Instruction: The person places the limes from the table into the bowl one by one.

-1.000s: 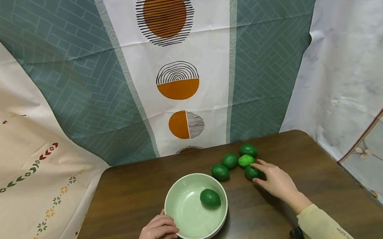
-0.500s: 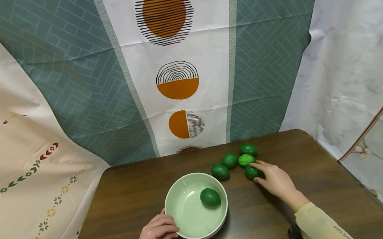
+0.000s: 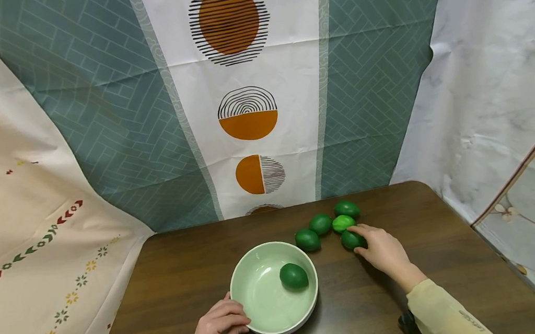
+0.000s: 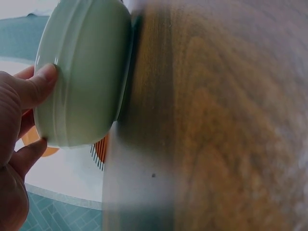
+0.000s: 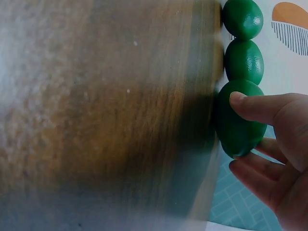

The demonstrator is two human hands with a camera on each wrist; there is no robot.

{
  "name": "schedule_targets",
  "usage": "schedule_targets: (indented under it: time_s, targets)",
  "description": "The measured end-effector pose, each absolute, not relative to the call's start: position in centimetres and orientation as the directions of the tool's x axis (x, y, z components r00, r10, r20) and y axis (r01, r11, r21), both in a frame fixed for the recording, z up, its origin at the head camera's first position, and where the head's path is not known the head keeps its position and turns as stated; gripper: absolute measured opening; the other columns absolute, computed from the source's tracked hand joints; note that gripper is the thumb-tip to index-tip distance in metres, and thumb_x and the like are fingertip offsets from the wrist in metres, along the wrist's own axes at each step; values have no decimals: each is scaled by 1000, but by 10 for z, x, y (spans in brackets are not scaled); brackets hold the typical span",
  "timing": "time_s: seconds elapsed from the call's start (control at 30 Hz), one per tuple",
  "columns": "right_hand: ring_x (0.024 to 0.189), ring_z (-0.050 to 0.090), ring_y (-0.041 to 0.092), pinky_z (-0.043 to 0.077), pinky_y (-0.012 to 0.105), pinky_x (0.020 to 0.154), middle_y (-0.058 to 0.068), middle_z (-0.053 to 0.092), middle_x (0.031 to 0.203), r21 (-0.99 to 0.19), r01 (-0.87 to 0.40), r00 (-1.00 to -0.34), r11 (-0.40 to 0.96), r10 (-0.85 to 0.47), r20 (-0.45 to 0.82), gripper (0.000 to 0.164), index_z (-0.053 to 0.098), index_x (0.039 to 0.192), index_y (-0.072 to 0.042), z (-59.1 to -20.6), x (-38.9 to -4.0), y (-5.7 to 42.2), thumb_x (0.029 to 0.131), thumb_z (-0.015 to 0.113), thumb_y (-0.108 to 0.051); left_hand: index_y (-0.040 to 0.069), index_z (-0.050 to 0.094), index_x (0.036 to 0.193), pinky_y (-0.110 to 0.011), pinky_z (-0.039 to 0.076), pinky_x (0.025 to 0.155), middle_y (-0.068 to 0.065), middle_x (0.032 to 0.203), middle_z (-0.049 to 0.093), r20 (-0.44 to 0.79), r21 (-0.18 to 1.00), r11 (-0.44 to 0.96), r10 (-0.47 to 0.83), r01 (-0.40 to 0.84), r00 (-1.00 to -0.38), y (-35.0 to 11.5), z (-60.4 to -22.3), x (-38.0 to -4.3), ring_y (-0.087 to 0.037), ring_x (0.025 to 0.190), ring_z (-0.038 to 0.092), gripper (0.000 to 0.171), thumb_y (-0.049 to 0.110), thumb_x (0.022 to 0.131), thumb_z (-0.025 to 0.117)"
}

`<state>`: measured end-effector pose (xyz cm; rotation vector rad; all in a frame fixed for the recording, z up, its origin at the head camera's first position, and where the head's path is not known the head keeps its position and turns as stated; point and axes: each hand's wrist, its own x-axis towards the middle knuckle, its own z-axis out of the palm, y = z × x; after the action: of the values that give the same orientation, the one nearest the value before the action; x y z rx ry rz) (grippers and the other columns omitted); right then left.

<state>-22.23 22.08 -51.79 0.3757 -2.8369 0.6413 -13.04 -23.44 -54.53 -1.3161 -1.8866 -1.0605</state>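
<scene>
A pale green bowl (image 3: 259, 304) stands on the wooden table with one dark green lime (image 3: 293, 276) inside, toward its right side. My left hand (image 3: 220, 327) holds the bowl's near left rim. In the left wrist view, thumb and fingers are against the bowl's (image 4: 91, 72) outer wall and rim. My right hand (image 3: 385, 249) has thumb and fingers around the nearest lime (image 3: 352, 240) of a group on the table. In the right wrist view, the thumb lies on this lime (image 5: 238, 127), with fingertips at its opposite side.
Behind the held lime sits a brighter green lime (image 3: 344, 224). More dark limes (image 3: 308, 240) lie to its left and behind it, close to the bowl's far right rim. Patterned cloth (image 3: 270, 135) hangs behind the table (image 3: 186, 268). A dark band (image 3: 409, 324) shows at the right wrist.
My right hand has closed in slightly on the nearest lime, its fingers now further over it. The left hand and the bowl have stayed in place.
</scene>
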Motion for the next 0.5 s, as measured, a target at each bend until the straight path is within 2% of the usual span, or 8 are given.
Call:
schedule_targets:
  time_s: [0.13,0.4,0.5]
  targets:
    - [118,69,44,64,62,85,17,68,140,-395,-288,-946,872,-195,257,61,69,140,-10,-517,-223,220,84,92,-9,7,78,95,-37,36,127,-9,96,72,823,264,191,466,945,-324,-234,-544,-131,-25,91,67,13,17,103,75]
    - [118,69,44,63,62,89,19,69,138,-396,-283,-947,874,-191,257,60,70,140,-9,-518,-221,220,85,93,-11,5,78,93,-36,36,127,-9,94,72,840,238,163,460,957,-288,-233,-543,-132,-27,89,67,12,14,102,76]
    - [118,69,44,63,62,89,19,69,137,-397,-281,-948,873,-188,258,59,70,139,-9,-519,-221,220,85,93,-11,5,78,93,-36,36,127,-9,95,72,838,242,165,462,956,-291,-232,-543,-132,-27,90,67,13,14,102,75]
